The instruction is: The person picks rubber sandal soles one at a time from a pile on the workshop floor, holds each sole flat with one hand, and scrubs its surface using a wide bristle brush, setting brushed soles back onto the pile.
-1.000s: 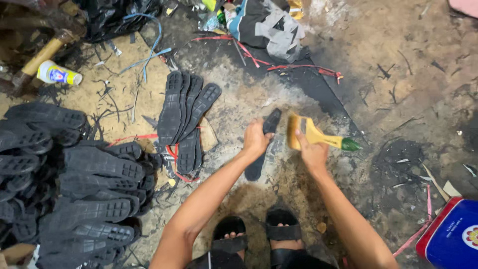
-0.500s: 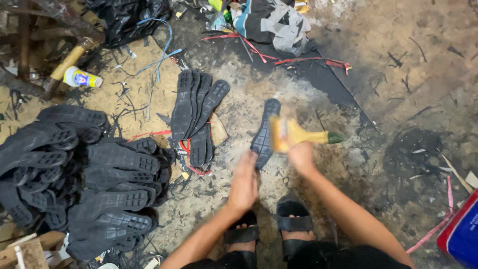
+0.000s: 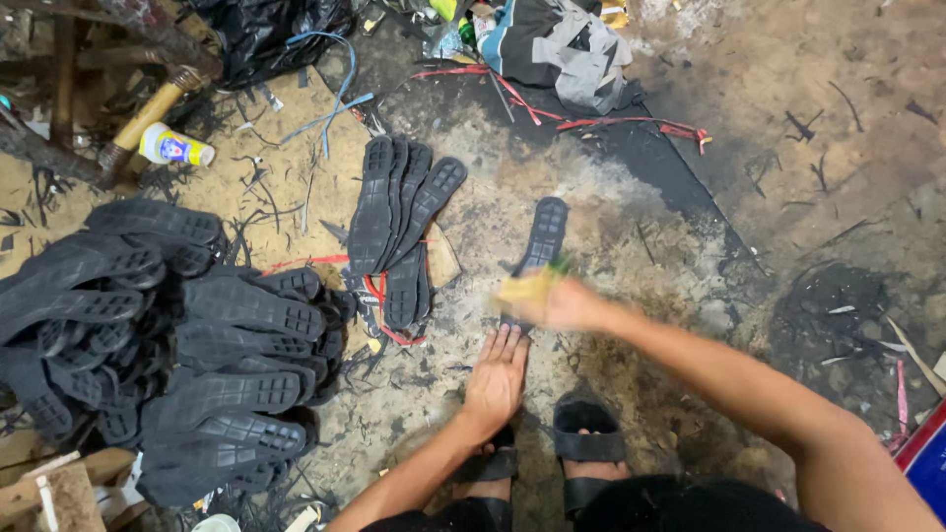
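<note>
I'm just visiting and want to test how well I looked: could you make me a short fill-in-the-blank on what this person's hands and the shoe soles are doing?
1. The left hand rests flat on the ____, fingers spread.
2. The right hand, blurred, holds a yellowish brush over a single ____ shoe sole.
3. The big pile of soles lies on the person's ____ side.

Missing words: ground; black; left

left hand flat on ground by black sole | right hand blurred, gripping brush over sole
</note>
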